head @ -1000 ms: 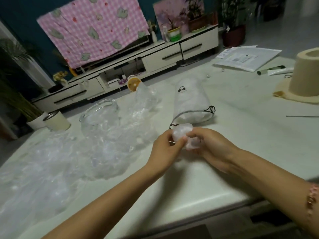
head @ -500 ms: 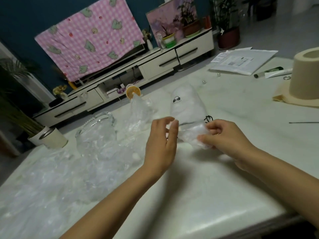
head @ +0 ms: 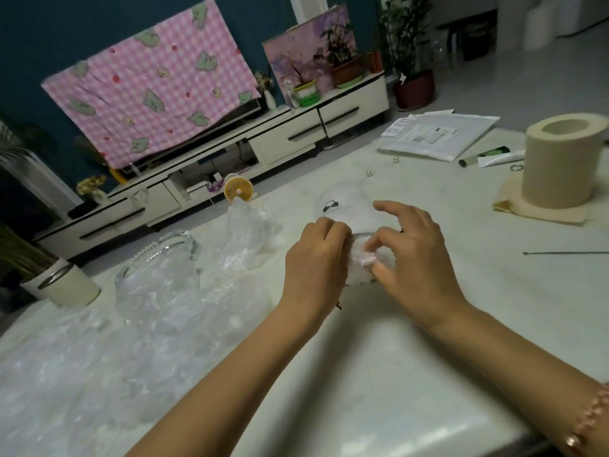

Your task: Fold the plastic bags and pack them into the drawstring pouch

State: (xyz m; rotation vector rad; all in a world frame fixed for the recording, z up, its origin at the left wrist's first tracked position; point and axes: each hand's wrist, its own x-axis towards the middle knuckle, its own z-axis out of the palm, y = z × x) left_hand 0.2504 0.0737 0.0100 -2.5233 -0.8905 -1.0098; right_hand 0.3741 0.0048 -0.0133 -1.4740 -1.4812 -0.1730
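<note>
- My left grip (head: pixel 316 262) sits at the left side of the pouch's mouth. Its fingers are curled onto the rim there and its back is turned up to me.
- My right grip (head: pixel 418 258) holds the folded bag (head: pixel 362 262) in a narrow pinch of thumb and forefinger. The other fingers are spread loose above the pouch.
- The folded bag is a small, pale, crumpled wad between my two grips, right at the pouch's mouth. I cannot tell how far in it sits.
- The pouch (head: pixel 349 209) lies on its side on the table (head: pixel 395 374), just beyond my knuckles. Its mouth faces me and a small black mark shows on its far end.
- The loose bags (head: pixel 99 374) lie in a clear, wrinkled heap across the left of the table, well apart from the pouch.
- A glass bowl (head: pixel 158 282) stands in that heap, and a pale cup (head: pixel 62 286) stands at the table's left edge beyond it.
- Far right, a cream roll (head: pixel 560 159) stands upright on a cloth of the same colour.
- An envelope (head: pixel 438 136) and a tube (head: pixel 497 156) lie behind the roll, to its left.
- A thin rod (head: pixel 566 253) lies flat on the table to the right of my right grip.
- A beaded bracelet (head: pixel 590 420) is round my right wrist.
</note>
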